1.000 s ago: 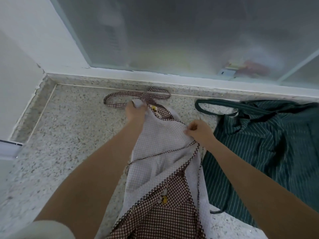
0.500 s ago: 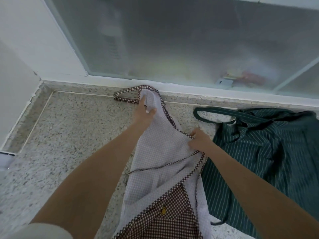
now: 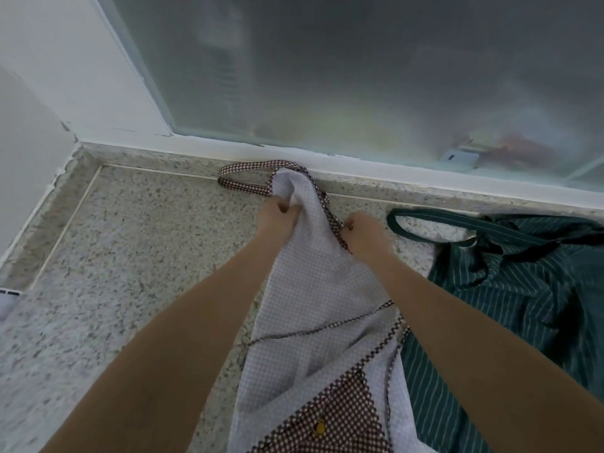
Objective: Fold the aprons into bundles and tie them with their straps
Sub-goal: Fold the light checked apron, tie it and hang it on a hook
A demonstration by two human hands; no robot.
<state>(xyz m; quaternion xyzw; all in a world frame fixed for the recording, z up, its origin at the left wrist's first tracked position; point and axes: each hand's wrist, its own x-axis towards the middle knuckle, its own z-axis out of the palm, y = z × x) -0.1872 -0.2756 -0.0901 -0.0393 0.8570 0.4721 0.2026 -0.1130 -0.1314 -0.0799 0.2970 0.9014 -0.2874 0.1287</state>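
Note:
A white checked apron (image 3: pixel 313 289) with brown gingham trim lies lengthwise on the speckled stone counter (image 3: pixel 137 256), inner side up. My left hand (image 3: pixel 277 217) grips its top left part, the cloth bunched above my fingers. My right hand (image 3: pixel 359 233) pinches the trimmed right edge a little lower. The brown gingham neck strap (image 3: pixel 242 178) loops out to the far left, against the window ledge. A thin waist strap (image 3: pixel 327 328) crosses the apron's middle. A dark green striped apron (image 3: pixel 523 289) lies crumpled to the right, its neck loop (image 3: pixel 425 220) spread on the counter.
A frosted window (image 3: pixel 359 76) with a white sill (image 3: pixel 392 168) runs along the counter's far side. A white wall (image 3: pixel 26 158) closes the left corner. Bare counter stretches to the left of the white apron.
Both hands have carried the white apron's top farther toward the window. My right hand has slid up the trimmed edge, closer to my left. The neck strap now lies by the sill.

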